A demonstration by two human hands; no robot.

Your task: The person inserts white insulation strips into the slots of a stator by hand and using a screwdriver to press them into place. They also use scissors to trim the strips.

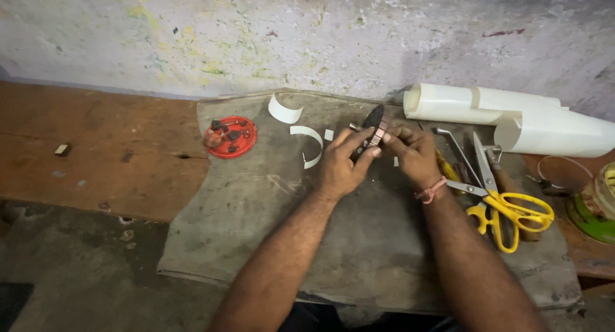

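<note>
Dark ribbed metal part point(373, 128), shaft protruding.

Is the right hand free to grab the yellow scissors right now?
Probably not: the right hand and left hand both grip a small dark part. The yellow scissors lie uncovered beside its wrist.

Yellow-handled scissors point(506, 210), red lid point(230, 137), white rolled sheet point(512, 117) — grey cloth point(256, 210) beneath.

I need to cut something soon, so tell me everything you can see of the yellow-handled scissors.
The scissors have glossy yellow loop handles, plastic by the look, and long grey metal blades. They lie flat and shut on the grey cloth, handles toward the camera, tips pointing to the wall, among other tools right of the right hand. Neither hand touches them.
</note>
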